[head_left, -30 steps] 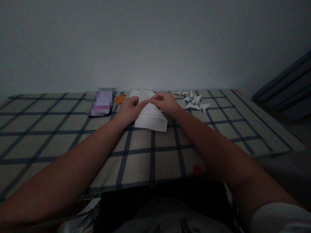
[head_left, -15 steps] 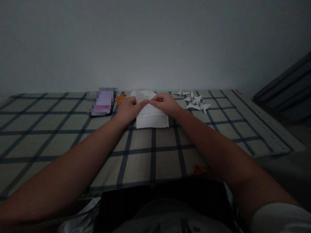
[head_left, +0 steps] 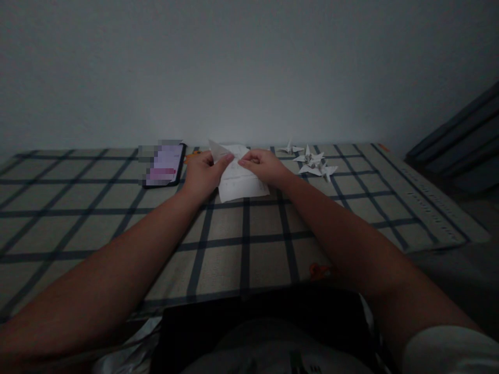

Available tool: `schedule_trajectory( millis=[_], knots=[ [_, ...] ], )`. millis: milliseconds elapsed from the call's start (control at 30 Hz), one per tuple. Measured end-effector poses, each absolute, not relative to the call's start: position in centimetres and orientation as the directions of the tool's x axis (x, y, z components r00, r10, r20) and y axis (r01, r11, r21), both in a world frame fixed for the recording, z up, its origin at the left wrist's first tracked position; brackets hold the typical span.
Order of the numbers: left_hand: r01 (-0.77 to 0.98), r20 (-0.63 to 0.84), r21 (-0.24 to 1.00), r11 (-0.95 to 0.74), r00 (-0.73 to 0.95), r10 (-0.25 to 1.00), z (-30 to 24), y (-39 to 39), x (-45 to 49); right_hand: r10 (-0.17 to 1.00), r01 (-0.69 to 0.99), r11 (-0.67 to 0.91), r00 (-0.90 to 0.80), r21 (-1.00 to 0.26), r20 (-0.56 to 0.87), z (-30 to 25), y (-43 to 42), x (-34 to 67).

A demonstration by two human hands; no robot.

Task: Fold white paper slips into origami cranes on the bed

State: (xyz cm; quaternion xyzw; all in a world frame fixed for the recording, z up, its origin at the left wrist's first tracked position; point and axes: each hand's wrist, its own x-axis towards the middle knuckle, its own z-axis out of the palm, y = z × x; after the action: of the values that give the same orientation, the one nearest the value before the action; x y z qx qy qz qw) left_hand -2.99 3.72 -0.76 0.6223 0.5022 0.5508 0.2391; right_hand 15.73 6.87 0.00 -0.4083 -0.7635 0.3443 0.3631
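Observation:
A white sheet of paper point(head_left: 245, 188) with faint print and a crease lies between my two hands over the checked cloth. My left hand point(head_left: 203, 171) is closed on its left side, thumb pressed on top, and a pointed flap stands up behind the fingers. From the right, my right hand point(head_left: 264, 165) pinches the paper near its middle with thumb and forefinger. The thumbs are a little apart. Whether more sheets lie underneath, I cannot tell. Several folded paper cranes point(head_left: 310, 160) sit to the right of my right hand.
A phone point(head_left: 166, 165) with a blurred screen lies left of my left hand. The checked cloth point(head_left: 226, 259) covers the table, which meets a plain wall point(head_left: 249, 72) at the back. A grey curtain-like fabric point(head_left: 463, 140) hangs at the right. Orange prints mark the cloth.
My left hand has shifted slightly left and its thumb has moved away from the right thumb. The paper's upper left flap has tilted left, and its near edge now slants.

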Motion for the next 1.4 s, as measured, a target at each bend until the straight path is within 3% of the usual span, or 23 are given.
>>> schedule_trajectory(
  millis=[667, 933, 1100, 1233, 1333, 1400],
  knots=[
    [0.359, 0.466, 0.855, -0.374, -0.216, 0.858, -1.2, 5.1, -4.1, 0.892, 0.44, 0.42, -0.36, -0.794, 0.273, 0.1, 7.2, 16.7],
    [0.268, 0.491, 0.866, -0.421, -0.306, 0.816, -1.0, 6.4, -5.3, 0.948, 0.436, 0.216, -0.309, -0.874, 0.08, 1.2, 6.0, 17.1],
    [0.256, 0.477, 0.874, -0.414, -0.282, 0.833, -1.1, 6.1, -5.1, 0.97, 0.353, 0.153, -0.232, -0.923, 0.072, 1.2, 6.2, 16.7],
    [0.351, 0.486, 0.844, -0.405, -0.184, 0.854, -0.8, 5.0, -4.3, 0.931, 0.414, 0.272, -0.341, -0.868, 0.129, 0.9, 6.4, 16.6],
    [0.407, 0.499, 0.823, -0.396, -0.186, 0.846, -0.5, 4.6, -4.1, 0.868, 0.466, 0.444, -0.434, -0.765, 0.239, 0.9, 6.3, 16.7],
    [0.431, 0.511, 0.813, -0.393, -0.203, 0.835, -0.4, 4.6, -4.1, 0.862, 0.467, 0.46, -0.437, -0.755, 0.255, 0.9, 6.2, 16.9]
  ],
)
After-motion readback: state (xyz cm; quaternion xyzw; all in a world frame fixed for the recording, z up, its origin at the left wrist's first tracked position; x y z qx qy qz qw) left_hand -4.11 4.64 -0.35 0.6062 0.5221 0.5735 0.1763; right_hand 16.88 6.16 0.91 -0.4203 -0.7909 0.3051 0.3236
